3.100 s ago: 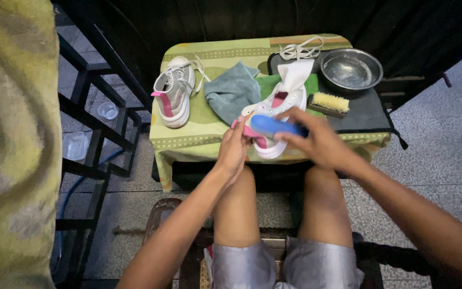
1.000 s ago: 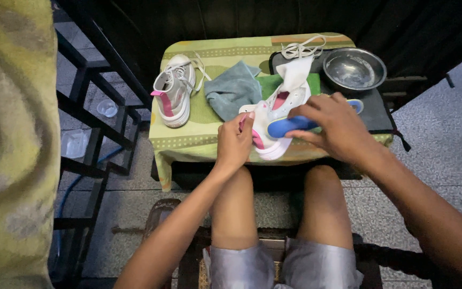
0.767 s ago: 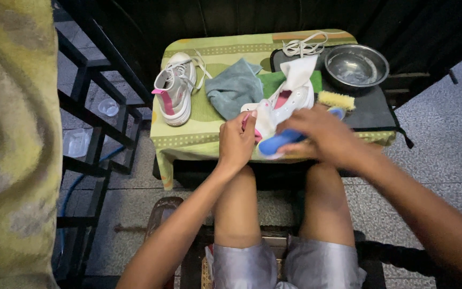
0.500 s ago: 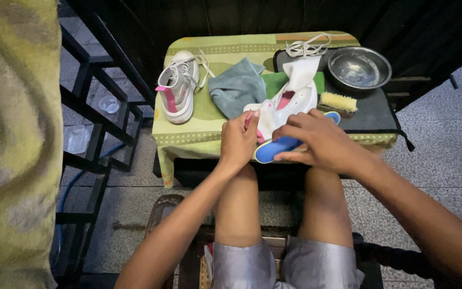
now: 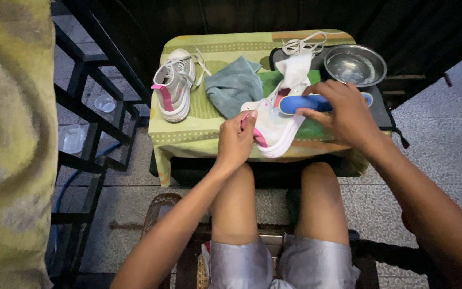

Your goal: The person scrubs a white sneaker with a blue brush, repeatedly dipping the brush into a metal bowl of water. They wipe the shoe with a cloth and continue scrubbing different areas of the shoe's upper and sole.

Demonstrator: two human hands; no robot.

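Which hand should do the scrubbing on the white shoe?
Probably the right hand: it already grips the blue brush over the white shoe. The left hand is busy pinching the shoe's heel end, steadying it.

Dim, soft overhead light; dark background, blurred left edge, wide-angle stretch.

The person is wearing shiny silver-grey satin shorts (image 5: 274, 262), creasing loosely and ending above the knees. Both arms are showing bare to the frame's edge, with no sleeves, watch or rings in sight on the left hand (image 5: 235, 143) or the right hand (image 5: 348, 109). The legs are showing bare below the hems.
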